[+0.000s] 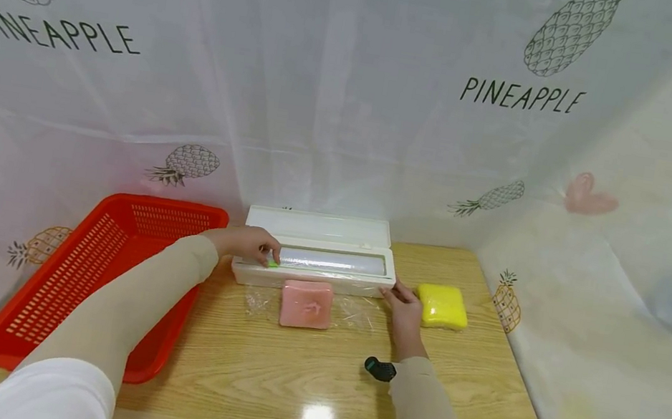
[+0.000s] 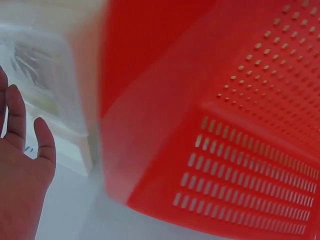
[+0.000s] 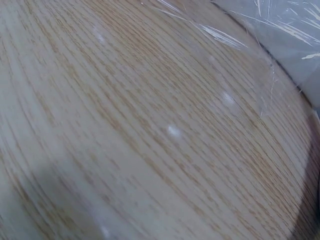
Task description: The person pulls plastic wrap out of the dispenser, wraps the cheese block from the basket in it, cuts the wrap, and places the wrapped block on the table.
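A white cling film dispenser [image 1: 312, 278] lies across the back of the table with its lid [image 1: 319, 226] raised and the film roll [image 1: 335, 261] showing inside. My left hand [image 1: 249, 243] reaches over its left end, fingertips pinching a small green slider [image 1: 273, 264] on the front edge. At the other end, my right hand [image 1: 404, 317] grips the front right corner. Clear film [image 1: 353, 311] hangs from the front edge onto the wood, and a pink block [image 1: 306, 305] sits on it. The right wrist view shows crinkled film [image 3: 225, 37] but not the fingers.
A red plastic basket [image 1: 90, 260] stands on the left under my left forearm; its wall [image 2: 150, 100] is close beside the left hand. A yellow block [image 1: 442, 306] in shiny film lies just right of my right hand. Printed curtain [image 1: 322, 128] hangs right behind the table.
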Available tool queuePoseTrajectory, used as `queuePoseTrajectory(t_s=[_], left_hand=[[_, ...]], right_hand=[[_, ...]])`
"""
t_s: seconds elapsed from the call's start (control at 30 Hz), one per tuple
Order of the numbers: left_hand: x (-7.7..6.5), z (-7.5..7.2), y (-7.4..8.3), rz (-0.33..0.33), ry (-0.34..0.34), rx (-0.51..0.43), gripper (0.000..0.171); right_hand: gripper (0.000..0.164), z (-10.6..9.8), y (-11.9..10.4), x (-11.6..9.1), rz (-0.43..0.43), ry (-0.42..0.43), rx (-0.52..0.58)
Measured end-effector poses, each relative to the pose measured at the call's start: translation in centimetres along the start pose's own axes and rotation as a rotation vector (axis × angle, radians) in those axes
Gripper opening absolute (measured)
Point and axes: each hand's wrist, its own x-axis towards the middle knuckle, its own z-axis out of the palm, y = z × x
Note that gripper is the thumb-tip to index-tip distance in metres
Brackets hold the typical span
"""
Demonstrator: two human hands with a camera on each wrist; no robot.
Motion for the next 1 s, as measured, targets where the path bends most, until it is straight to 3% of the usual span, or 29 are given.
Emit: queuePoseTrajectory(t_s=[0.3,0.53,0.7,1.0], left_hand=[[-1.3,0.2,-1.4,0.044,0.062,0.08,0.015],[-2.3,0.2,-2.9,0.074,0.115,0.247,0.014],[-3.0,0.2,-3.6,0.033,0.122,0.304,0.015],[-4.2,-0.2,-3.2,0.003,0.116,0.355,0.013]], right_hand=[[0.045,0.1,-0.2,-0.3,-0.008,-0.003,0.044],[0.046,0.1,-0.1,-0.2,-0.009,0.003,0.005],[0.046,0.0,-0.1,0.0,-0.006,0.003,0.015],[0.047,0.1,0.0,-0.1,0.029,-0.014,-0.017]])
